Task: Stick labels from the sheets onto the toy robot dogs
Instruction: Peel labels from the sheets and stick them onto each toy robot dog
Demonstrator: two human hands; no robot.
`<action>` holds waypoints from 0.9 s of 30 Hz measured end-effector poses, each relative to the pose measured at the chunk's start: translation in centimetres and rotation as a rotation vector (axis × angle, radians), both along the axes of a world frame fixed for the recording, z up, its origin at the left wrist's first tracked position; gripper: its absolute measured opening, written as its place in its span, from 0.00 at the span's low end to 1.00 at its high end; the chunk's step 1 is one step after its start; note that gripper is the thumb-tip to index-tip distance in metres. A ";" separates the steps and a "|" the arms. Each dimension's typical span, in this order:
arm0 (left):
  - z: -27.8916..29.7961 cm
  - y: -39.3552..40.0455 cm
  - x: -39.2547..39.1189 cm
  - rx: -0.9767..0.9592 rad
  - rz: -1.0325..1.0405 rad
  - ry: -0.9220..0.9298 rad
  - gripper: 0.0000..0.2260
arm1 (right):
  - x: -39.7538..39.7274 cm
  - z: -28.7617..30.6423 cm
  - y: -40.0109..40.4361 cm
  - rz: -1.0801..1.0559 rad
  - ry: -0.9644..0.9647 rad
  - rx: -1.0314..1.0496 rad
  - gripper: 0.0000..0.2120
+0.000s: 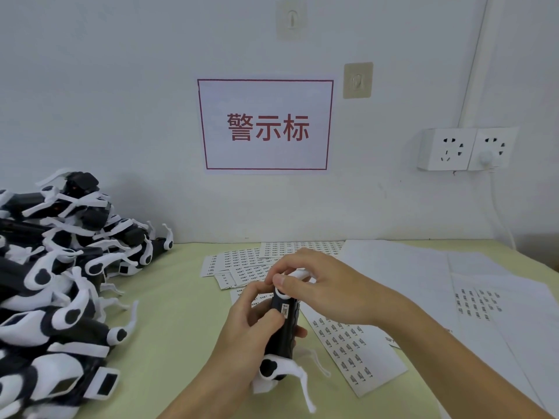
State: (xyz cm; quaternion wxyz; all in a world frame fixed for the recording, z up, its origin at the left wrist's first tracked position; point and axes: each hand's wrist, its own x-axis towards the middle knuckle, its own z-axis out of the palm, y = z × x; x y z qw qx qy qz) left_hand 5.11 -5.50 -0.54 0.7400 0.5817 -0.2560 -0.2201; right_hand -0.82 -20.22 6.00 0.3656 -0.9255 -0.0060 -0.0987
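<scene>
One black-and-white toy robot dog (282, 328) held over the counter (169, 313), left hand (242, 334) grip wrapped round its body, right hand (320, 285) grip pinching its top end, one small label (284, 309) on it, several overlapping label sheets (351, 343) beneath, heap of dogs (60, 282) too tangled to count at left.

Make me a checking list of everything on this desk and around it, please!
Surface: pale green tabletop, partly covered by paper.
Job's things: one toy robot dog held up, a small label on its black body; pile of toy robot dogs at left; label sheets under and beyond the hands.
Clutter: plain white sheets at right.
Hands: left hand grips the dog's body; right hand pinches its upper end with the fingers.
Cables: white cable hanging from the wall socket.
Surroundings: white wall, red-bordered sign, two adhesive hooks.
</scene>
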 end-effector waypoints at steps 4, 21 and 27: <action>-0.2 -0.1 0.0 -0.027 -0.005 0.029 0.10 | -0.1 0.0 0.1 0.002 0.008 0.010 0.08; -0.4 0.2 0.0 -0.085 -0.081 -0.024 0.11 | -0.2 0.2 -0.5 0.018 0.007 -0.012 0.09; -0.6 0.4 0.4 -0.060 -0.137 -0.045 0.14 | -0.2 0.4 -0.9 -0.004 0.018 -0.046 0.11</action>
